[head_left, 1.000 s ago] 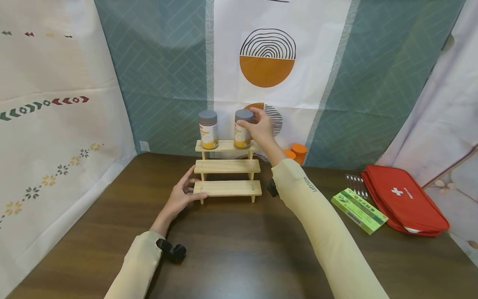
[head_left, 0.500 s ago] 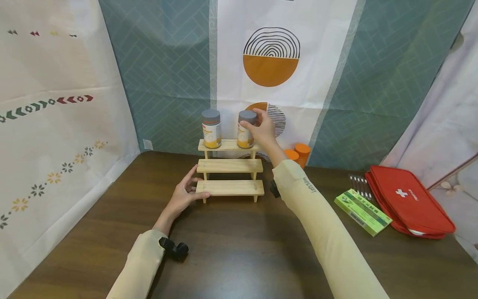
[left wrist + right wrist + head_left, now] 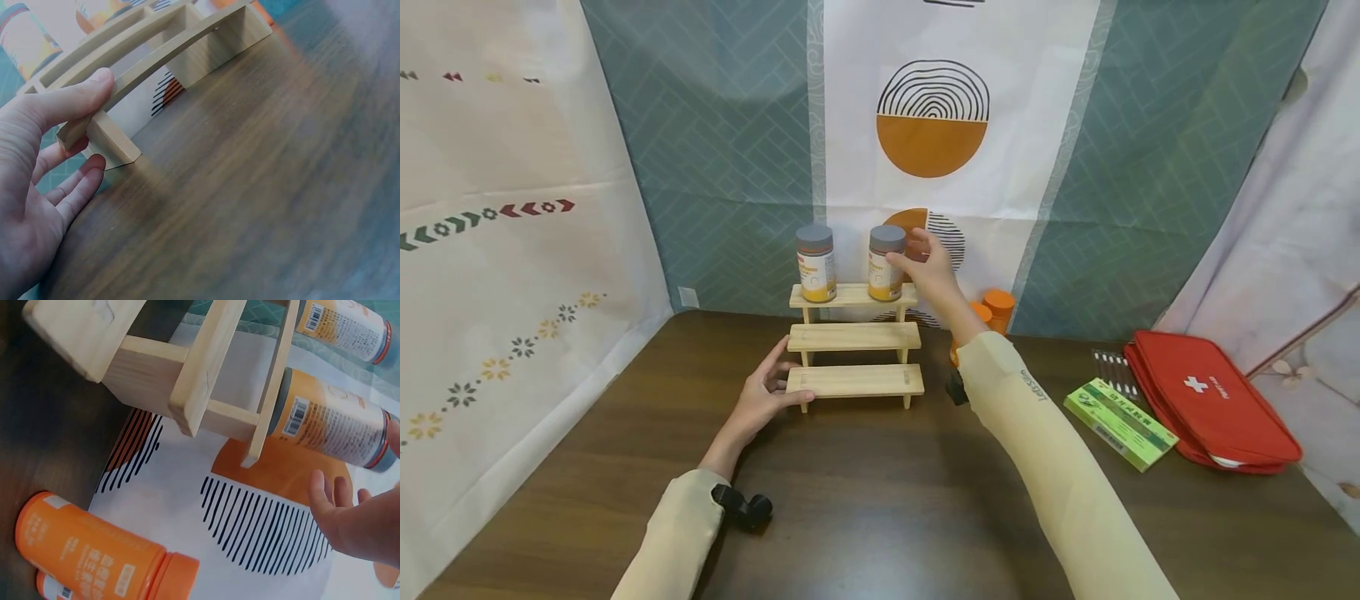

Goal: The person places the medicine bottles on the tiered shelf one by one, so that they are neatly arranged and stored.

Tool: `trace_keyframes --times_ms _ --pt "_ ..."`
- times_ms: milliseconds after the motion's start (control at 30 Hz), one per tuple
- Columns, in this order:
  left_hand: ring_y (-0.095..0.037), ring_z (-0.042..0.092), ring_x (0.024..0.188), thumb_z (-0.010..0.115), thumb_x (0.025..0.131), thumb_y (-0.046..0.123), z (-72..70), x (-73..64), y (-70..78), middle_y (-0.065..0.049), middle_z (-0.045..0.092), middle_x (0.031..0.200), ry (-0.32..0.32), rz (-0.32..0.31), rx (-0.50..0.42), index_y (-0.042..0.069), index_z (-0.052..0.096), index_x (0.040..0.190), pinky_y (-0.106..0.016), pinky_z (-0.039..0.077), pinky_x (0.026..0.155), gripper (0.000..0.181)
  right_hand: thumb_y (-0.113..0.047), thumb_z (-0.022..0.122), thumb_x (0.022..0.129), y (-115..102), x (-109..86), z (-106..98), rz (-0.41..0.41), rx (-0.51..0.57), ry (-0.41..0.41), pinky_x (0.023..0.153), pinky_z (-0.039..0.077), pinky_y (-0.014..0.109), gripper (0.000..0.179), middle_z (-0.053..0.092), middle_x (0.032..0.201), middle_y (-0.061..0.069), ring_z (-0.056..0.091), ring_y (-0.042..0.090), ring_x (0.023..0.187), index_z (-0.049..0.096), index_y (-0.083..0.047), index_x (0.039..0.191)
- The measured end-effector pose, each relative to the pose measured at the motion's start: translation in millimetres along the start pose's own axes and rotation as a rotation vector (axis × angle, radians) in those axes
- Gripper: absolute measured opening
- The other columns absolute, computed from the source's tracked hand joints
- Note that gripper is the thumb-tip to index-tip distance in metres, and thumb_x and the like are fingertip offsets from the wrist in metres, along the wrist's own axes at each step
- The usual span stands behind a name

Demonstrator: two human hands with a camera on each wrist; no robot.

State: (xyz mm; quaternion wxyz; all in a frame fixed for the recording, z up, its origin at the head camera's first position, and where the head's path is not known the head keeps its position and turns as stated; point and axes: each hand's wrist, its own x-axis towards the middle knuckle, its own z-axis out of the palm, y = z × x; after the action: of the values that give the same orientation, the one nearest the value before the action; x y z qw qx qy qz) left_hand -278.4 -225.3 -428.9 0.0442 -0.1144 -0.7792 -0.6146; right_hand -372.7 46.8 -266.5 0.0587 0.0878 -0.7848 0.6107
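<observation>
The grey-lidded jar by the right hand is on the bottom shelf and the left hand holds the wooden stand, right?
Not the bottom: the head view shows the grey-lidded jar by the right hand on the top shelf. The left hand does hold the wooden stand.

- Wooden stand (image 3: 854,337): pale, bare wood, three narrow boards rising like stairs towards the back, upright on the dark brown table (image 3: 850,500); the left hand (image 3: 758,400) grips the left end of its lowest board, thumb on top.
- Right jar (image 3: 883,271): grey lid on, orange band beneath it, white label turning yellow-orange at the base, a barcode on one side; upright on the top board, near its right end, with the right hand (image 3: 936,271) close beside it, fingers spread.
- Left jar (image 3: 816,271): matching design, lid on, upright towards the same board's left end, apart from the other.
</observation>
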Motion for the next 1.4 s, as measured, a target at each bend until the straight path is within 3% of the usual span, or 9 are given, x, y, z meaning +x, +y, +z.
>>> trace_keyframes --times_ms 367,633,800,1000,1200,1400 --pt "-0.007 0.063 0.088 0.076 0.083 0.006 1.2 1.8 0.5 -0.024 0.055 0.132 -0.023 -0.005 -0.006 0.028 0.016 0.158 -0.023 0.051 0.077 0.098 -0.026 0.067 0.093 4 -26.7 -27 -0.013 0.033 0.044 0.111 0.039 0.043 0.064 0.05 0.146 0.012 0.045 0.027 0.135 0.038 -0.014 0.149" --pt "-0.006 0.064 0.087 0.075 0.084 0.006 3.7 1.3 -0.7 -0.025 0.053 0.132 -0.029 -0.006 -0.011 0.028 0.015 0.158 -0.023 0.052 0.077 0.097 -0.018 0.063 0.096 16 -49.3 -46 -0.092 0.087 0.118 0.11 0.041 0.042 0.056 0.051 0.142 0.017 0.048 0.029 0.13 0.041 -0.008 0.146" --pt "-0.008 0.063 0.089 0.075 0.084 0.008 7.6 7.1 2.2 -0.024 0.054 0.133 -0.03 -0.003 -0.017 0.032 0.017 0.157 -0.023 0.051 0.078 0.096 -0.02 0.062 0.096 25 -59.5 -59 -0.078 0.056 0.138 0.112 0.039 0.042 0.056 0.05 0.144 0.016 0.047 0.028 0.132 0.041 -0.01 0.147" --pt "-0.007 0.063 0.088 0.075 0.084 0.005 9.6 9.6 2.9 -0.024 0.055 0.132 -0.029 0.005 -0.024 0.03 0.018 0.157 -0.022 0.051 0.077 0.097 -0.02 0.062 0.096 39 -66.4 -76 -0.019 0.071 0.235 0.113 0.039 0.039 0.052 0.053 0.141 0.015 0.049 0.027 0.132 0.045 -0.01 0.144" --pt "-0.007 0.064 0.086 0.076 0.083 0.005 5.6 7.2 3.5 -0.025 0.054 0.131 -0.022 0.012 -0.018 0.03 0.018 0.157 -0.022 0.051 0.075 0.097 -0.02 0.062 0.096 56 -68.2 -86 0.023 0.119 0.305 0.11 0.042 0.036 0.05 0.055 0.138 0.015 0.052 0.022 0.124 0.047 -0.007 0.142" --pt "-0.006 0.062 0.09 0.075 0.084 0.006 -0.3 0.6 0.3 -0.024 0.054 0.132 -0.015 0.001 0.002 0.03 0.017 0.157 -0.021 0.05 0.077 0.096 -0.019 0.062 0.096 68 -67.7 -86 0.059 0.12 0.318 0.103 0.046 0.029 0.05 0.055 0.138 0.014 0.053 0.011 0.113 0.047 -0.007 0.142"
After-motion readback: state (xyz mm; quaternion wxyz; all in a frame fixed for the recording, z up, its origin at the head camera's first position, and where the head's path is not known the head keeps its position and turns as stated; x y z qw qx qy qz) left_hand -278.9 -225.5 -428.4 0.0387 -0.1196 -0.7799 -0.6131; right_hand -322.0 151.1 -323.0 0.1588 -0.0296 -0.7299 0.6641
